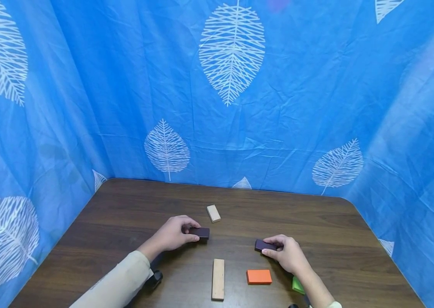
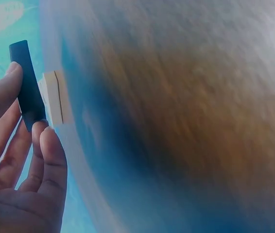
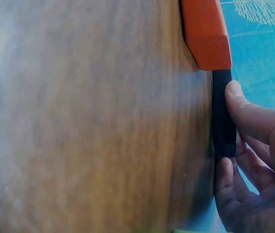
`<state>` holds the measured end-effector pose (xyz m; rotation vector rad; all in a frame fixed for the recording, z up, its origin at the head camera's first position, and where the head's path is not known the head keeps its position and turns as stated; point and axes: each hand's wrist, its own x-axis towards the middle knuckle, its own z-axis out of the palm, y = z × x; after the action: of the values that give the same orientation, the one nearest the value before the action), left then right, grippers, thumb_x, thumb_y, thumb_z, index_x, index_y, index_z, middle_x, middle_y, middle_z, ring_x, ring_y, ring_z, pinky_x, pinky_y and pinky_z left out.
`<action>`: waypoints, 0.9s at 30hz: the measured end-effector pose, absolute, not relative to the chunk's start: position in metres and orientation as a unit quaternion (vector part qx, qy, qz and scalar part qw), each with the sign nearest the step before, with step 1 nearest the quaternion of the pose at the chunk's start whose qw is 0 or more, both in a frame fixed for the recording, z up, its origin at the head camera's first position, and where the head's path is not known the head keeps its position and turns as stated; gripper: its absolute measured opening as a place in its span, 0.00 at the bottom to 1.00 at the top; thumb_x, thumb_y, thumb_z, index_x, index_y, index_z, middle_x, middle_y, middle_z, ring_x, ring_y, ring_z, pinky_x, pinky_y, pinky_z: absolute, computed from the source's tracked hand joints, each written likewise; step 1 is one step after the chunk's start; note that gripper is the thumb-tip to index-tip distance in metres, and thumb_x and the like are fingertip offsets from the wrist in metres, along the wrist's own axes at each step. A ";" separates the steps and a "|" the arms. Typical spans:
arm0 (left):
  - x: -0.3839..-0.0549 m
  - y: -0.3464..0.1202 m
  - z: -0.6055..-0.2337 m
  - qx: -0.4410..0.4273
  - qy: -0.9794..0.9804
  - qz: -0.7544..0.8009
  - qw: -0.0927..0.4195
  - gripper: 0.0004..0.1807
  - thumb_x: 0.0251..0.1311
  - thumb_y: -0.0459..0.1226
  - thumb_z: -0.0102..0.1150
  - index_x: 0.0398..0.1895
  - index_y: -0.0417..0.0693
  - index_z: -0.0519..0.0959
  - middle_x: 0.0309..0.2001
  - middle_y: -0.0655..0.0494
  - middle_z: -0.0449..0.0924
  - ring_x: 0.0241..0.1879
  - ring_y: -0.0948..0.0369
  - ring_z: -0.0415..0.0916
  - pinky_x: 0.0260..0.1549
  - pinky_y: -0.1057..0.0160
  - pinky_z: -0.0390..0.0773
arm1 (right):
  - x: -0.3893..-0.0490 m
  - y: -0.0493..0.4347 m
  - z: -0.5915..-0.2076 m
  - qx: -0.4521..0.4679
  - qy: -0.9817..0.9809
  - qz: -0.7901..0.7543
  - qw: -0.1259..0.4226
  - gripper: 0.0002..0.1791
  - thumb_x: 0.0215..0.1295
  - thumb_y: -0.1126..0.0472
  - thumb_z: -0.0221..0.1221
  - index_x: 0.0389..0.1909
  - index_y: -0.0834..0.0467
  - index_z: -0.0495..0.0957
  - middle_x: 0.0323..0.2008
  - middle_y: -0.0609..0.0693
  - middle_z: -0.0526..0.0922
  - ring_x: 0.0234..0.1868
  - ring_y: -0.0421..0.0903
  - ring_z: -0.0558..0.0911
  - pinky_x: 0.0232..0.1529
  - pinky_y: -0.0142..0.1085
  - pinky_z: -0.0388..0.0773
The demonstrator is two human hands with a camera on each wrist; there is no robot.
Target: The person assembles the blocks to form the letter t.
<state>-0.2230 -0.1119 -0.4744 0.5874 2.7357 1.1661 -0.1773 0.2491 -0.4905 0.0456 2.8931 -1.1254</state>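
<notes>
My left hand point(image 1: 172, 234) pinches a dark rectangular block point(image 1: 203, 233) between thumb and fingers, left of the table's middle. In the left wrist view that dark block point(image 2: 28, 87) appears tilted, its thumb on one face. A second dark block point(image 1: 263, 245) is held by my right hand point(image 1: 289, 255) farther right. The right wrist view has this block point(image 3: 223, 114) near the tabletop, with the thumb and fingers around it. Just beyond the left hand's block lies a small pale wood block point(image 1: 213, 213). An orange block point(image 1: 259, 276) lies nearer me than the right hand's block.
A long pale wood block point(image 1: 218, 280) lies lengthwise on the dark wood table point(image 1: 144, 199), between both forearms. Partly hidden by my right forearm is a green block point(image 1: 298, 285). Blue curtains point(image 1: 286, 85) with white leaf prints surround the table's far side and both flanks.
</notes>
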 end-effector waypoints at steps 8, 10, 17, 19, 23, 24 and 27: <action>-0.223 -0.099 -0.477 0.202 0.904 0.371 0.065 0.12 0.58 0.39 0.74 0.45 0.53 0.86 0.42 0.60 0.79 0.37 0.60 0.71 0.38 0.55 0.74 | -0.178 0.249 -0.490 0.016 0.932 -0.362 0.020 0.14 0.54 0.56 0.76 0.43 0.52 0.89 0.46 0.51 0.83 0.38 0.44 0.79 0.37 0.40 0.77; -0.223 -0.096 -0.478 0.203 0.906 0.366 0.068 0.12 0.58 0.39 0.73 0.46 0.53 0.86 0.42 0.60 0.79 0.37 0.59 0.71 0.38 0.55 0.74 | -0.178 0.249 -0.490 0.016 0.932 -0.363 0.020 0.14 0.54 0.56 0.76 0.42 0.52 0.89 0.46 0.51 0.83 0.38 0.44 0.79 0.37 0.40 0.77; -0.222 -0.089 -0.481 0.213 0.906 0.358 0.070 0.12 0.58 0.38 0.74 0.44 0.51 0.86 0.40 0.60 0.80 0.34 0.61 0.71 0.34 0.59 0.73 | -0.177 0.248 -0.489 0.017 0.930 -0.366 0.018 0.14 0.54 0.57 0.76 0.42 0.53 0.88 0.45 0.51 0.83 0.37 0.44 0.79 0.36 0.40 0.77; -0.221 -0.088 -0.482 0.212 0.907 0.357 0.070 0.12 0.58 0.38 0.74 0.44 0.50 0.86 0.40 0.60 0.80 0.34 0.62 0.71 0.34 0.60 0.73 | -0.176 0.248 -0.489 0.017 0.930 -0.365 0.019 0.14 0.54 0.57 0.75 0.42 0.53 0.88 0.45 0.51 0.83 0.37 0.44 0.78 0.37 0.40 0.77; -0.220 -0.087 -0.484 0.211 0.907 0.356 0.070 0.11 0.58 0.39 0.74 0.44 0.51 0.86 0.41 0.60 0.80 0.35 0.62 0.71 0.36 0.59 0.74 | -0.176 0.248 -0.489 0.018 0.931 -0.365 0.020 0.14 0.55 0.57 0.75 0.42 0.53 0.88 0.45 0.51 0.83 0.37 0.45 0.78 0.37 0.40 0.77; -0.220 -0.087 -0.484 0.212 0.907 0.357 0.070 0.11 0.58 0.39 0.74 0.44 0.51 0.86 0.41 0.60 0.80 0.35 0.62 0.71 0.36 0.58 0.74 | -0.176 0.248 -0.489 0.018 0.931 -0.364 0.021 0.14 0.55 0.57 0.75 0.42 0.53 0.88 0.45 0.51 0.83 0.37 0.45 0.78 0.37 0.40 0.77; -0.219 -0.086 -0.484 0.216 0.907 0.355 0.068 0.11 0.58 0.39 0.74 0.44 0.51 0.86 0.40 0.61 0.80 0.34 0.62 0.71 0.35 0.59 0.73 | -0.177 0.247 -0.489 0.019 0.931 -0.363 0.021 0.14 0.55 0.57 0.75 0.42 0.53 0.88 0.45 0.51 0.83 0.37 0.45 0.78 0.36 0.40 0.77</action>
<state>-0.2193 -0.0860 -0.4842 0.6501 2.7316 1.0689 -0.1766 0.2472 -0.4886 0.0584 2.8874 -1.1266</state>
